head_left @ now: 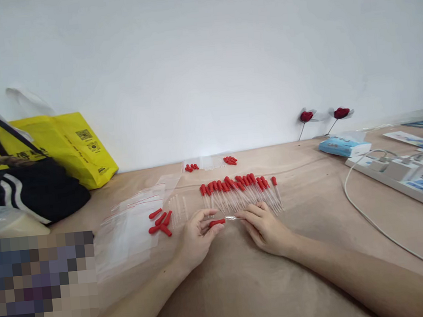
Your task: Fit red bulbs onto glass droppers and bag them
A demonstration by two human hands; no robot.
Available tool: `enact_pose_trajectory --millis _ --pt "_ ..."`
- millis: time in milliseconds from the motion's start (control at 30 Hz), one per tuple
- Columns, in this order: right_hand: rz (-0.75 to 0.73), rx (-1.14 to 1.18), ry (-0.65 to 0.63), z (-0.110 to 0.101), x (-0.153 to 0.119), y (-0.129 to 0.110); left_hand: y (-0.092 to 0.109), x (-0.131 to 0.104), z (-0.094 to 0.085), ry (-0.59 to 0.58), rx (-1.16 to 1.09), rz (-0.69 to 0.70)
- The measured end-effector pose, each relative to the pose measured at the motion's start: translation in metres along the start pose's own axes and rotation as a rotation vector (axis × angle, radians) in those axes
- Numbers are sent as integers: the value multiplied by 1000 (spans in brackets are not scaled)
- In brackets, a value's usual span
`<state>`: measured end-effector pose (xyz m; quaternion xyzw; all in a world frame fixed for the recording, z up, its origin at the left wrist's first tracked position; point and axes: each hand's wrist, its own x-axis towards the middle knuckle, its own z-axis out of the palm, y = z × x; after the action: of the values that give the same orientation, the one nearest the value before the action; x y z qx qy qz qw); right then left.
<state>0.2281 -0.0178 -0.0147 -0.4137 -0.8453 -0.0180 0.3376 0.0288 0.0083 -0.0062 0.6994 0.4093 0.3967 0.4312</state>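
Note:
My left hand (pixel 199 234) holds a red rubber bulb (pixel 217 222) between thumb and fingers, its open end facing right. A clear glass tube (pixel 231 218) is pinched in my right hand (pixel 264 227), its free end close to the bulb; whether they touch I cannot tell. Beyond my hands lies a row of droppers with red bulbs (pixel 232 186). Several loose red bulbs (pixel 161 219) rest on clear plastic bags (pixel 129 230) to the left, and a few bare glass tubes (pixel 179 208) lie beside them.
Near the wall are another plastic bag (pixel 206 162) and small red bulbs (pixel 230 161). A yellow bag (pixel 81 150) and a black bag (pixel 51 189) stand at the left. On the right are a blue tissue pack (pixel 343 146), a power strip (pixel 401 176) and a white cable (pixel 369 223).

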Motion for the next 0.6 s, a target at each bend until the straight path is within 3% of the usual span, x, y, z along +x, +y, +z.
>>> enact_pose_trajectory --millis 200,367,600 --pt "5 31 29 2 1 -6 4 0 1 9 183 214" --pt "18 30 97 1 1 -10 1 1 2 27 174 224" --pt "-32 66 78 3 0 -12 -2 -1 1 13 173 217"
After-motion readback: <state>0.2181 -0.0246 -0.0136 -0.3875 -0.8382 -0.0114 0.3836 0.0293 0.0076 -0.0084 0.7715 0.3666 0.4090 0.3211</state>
